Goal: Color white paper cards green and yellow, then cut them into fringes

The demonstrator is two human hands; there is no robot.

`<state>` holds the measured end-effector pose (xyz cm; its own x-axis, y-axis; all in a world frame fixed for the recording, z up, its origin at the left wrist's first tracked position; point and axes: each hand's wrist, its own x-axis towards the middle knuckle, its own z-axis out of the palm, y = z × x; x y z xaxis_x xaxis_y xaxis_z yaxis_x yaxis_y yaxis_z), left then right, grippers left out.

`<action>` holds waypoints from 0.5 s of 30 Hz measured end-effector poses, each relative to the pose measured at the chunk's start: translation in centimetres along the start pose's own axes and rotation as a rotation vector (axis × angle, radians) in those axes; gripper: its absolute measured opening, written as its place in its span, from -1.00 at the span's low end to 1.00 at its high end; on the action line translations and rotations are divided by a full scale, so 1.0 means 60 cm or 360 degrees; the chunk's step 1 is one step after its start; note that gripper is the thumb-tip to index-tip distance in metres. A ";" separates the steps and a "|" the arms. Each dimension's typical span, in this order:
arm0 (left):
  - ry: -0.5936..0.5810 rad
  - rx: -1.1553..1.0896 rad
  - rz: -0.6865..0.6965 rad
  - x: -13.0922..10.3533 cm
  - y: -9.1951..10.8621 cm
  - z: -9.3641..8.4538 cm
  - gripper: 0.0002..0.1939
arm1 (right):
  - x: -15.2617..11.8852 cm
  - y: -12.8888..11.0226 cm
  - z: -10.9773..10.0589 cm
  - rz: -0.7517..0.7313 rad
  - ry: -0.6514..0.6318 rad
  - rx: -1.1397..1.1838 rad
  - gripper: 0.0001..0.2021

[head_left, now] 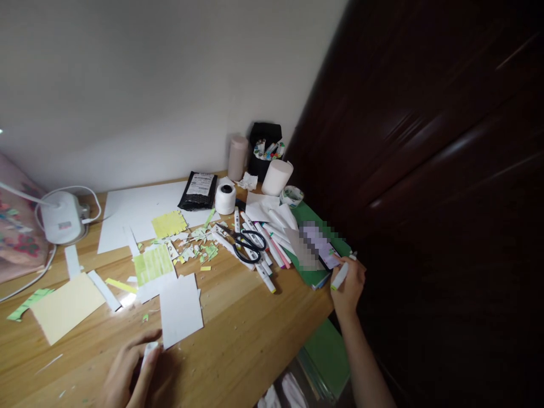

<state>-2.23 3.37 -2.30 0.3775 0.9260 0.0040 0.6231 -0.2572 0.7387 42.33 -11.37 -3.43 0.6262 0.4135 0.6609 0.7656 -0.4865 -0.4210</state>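
Observation:
At the bottom left, my left hand [135, 368] is closed on a small white object [148, 353], perhaps a marker cap, beside a blank white sheet [182, 313]. My right hand [349, 283] holds a white marker [341, 275] with a yellow-green end; its fingers are at the lower edge of a phone [323, 246] on a green folder [306, 274]. Black-handled scissors [250, 246] lie on a heap of white markers [264, 276]. Left of them are small paper scraps [199, 249], a green-striped sheet [153, 264] and a yellow piece [169, 224].
Along the wall stand a pinkish cylinder [237, 158], a black pen holder [260, 165] and a white roll [277, 177]. A black packet [198, 191] lies nearby. A white charger with cables [63, 218] sits left. Dark panelling [433, 170] borders the table's right side.

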 end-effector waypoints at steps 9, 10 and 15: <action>0.0048 0.0089 0.0038 -0.006 0.014 -0.002 -0.57 | -0.002 -0.069 -0.008 0.0093 0.0263 0.0186 -0.83; 0.0065 0.0128 0.0088 -0.008 0.017 -0.001 -0.59 | -0.006 -0.094 -0.007 0.0082 0.0249 0.0269 -0.84; 0.0093 0.0446 0.0486 -0.019 0.030 0.017 -0.63 | -0.028 -0.262 -0.002 -0.0049 -0.0634 0.1354 -0.82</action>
<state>-0.83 1.55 -1.63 0.5394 0.8076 0.2384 0.6540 -0.5801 0.4856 29.21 -4.49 2.15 0.4878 0.7263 0.4843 0.5346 0.1900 -0.8235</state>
